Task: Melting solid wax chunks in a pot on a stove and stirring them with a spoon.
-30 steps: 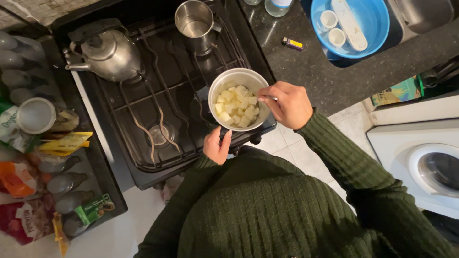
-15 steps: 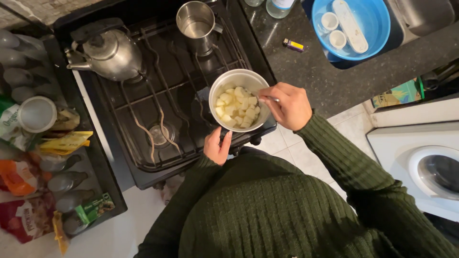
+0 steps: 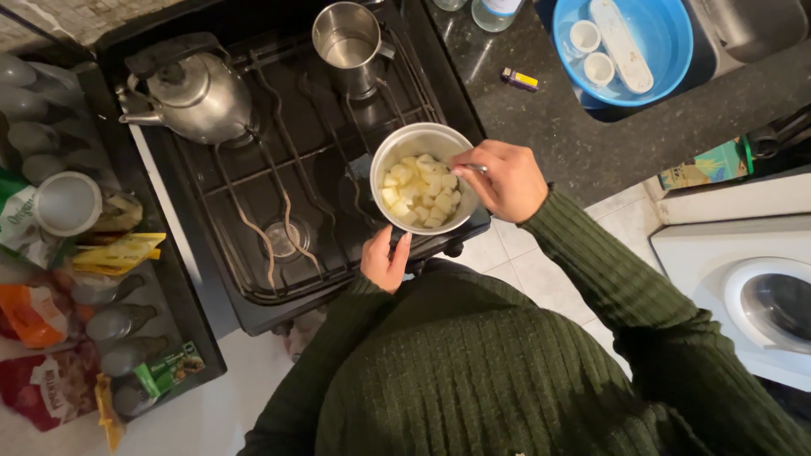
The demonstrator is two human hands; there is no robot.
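Here, a person in a dark green ribbed sweater stands at a black gas stove (image 3: 279, 169) and looks down into a small metal pot (image 3: 422, 179). The pot sits at the front right corner of the stove, right by the person's tummy, so it is easy to reach. It is full of pale yellow chunks (image 3: 422, 191) that look like cut potato. The left hand (image 3: 384, 260) is under the near edge of the pot, curled around what seems to be its handle, likely to keep the pot from sliding. The handle itself is hidden by the hand. The right hand (image 3: 500, 180) is closed around a thin metal tool (image 3: 478, 169), maybe a spoon, and the tip points into the pot. Only a small shiny bit of it shows, so I cannot tell what kind it is. Behind the pot stand 2 more metal things, a kettle (image 3: 187, 91) at the back left and a tall mug-like pot (image 3: 346, 44) at the back right. On the dark counter to the right lie a small lighter (image 3: 519, 79) and a blue bowl (image 3: 667, 72) with 2 little white cups inside. A washing machine (image 3: 760, 287) stands low on the right.
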